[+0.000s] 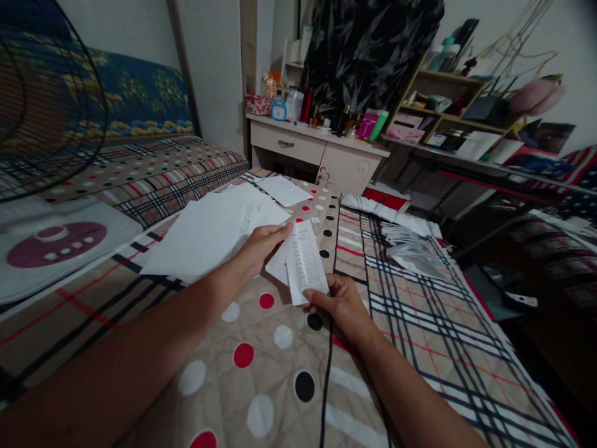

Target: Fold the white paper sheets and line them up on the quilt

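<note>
A narrow printed paper slip (308, 262) with rows of lines is held up between my two hands, tilted above the bed. My left hand (265, 246) pinches its upper left corner with thumb and fingers. With the thumb on top, my right hand (339, 302) grips the lower right end. Behind the slip, a white piece of paper (278, 264) shows partly; I cannot tell whether it is held too. Large white sheets (200, 233) lie spread on the bed to the left, with a small printed slip (245, 221) on them.
On the patterned bedspread (282, 373), a printed sheet (284, 190) lies farther back and a stack of paper slips (405, 242) lies right. A fan (46, 93) stands at left. A cluttered white dresser (289, 140) and a shelf desk (443, 115) stand behind.
</note>
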The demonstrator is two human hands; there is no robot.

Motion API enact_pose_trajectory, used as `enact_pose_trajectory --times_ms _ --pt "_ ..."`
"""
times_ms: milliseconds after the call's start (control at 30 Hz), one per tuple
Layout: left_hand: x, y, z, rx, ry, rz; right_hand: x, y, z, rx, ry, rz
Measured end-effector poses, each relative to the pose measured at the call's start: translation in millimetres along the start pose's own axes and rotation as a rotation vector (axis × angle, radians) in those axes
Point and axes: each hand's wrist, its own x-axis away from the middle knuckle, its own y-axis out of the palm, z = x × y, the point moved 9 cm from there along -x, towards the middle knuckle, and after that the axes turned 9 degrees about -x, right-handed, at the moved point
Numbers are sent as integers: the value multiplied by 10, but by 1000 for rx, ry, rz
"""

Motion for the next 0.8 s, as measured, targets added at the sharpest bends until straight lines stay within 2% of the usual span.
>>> enact_pose_trajectory --times_ms 100,200,300,367,433,500,667,733,800 --pt "-7 21 -24 -49 -13 -81 5 -130 -45 -11 -78 156" --pt "-11 -28 35 -68 43 -51 68 -375 -284 77 -319 365" --pt "-9 -29 172 -134 196 -34 251 -532 -691 352 -695 501" --pt "13 -14 281 -252 339 -17 383 -549 -899 516 -927 514" --pt "55 0 375 -433 495 20 435 -562 -986 635 -1043 489" --pt "97 28 413 -629 624 38 367 -587 -964 730 -1014 432" --pt "133 120 306 -998 760 -43 45 -685 -681 1050 -651 346" --pt "193 183 289 -1040 803 -80 10 -682 -640 1156 -601 332" --pt "306 319 273 -1063 859 -156 21 -628 -652 1222 -623 300"
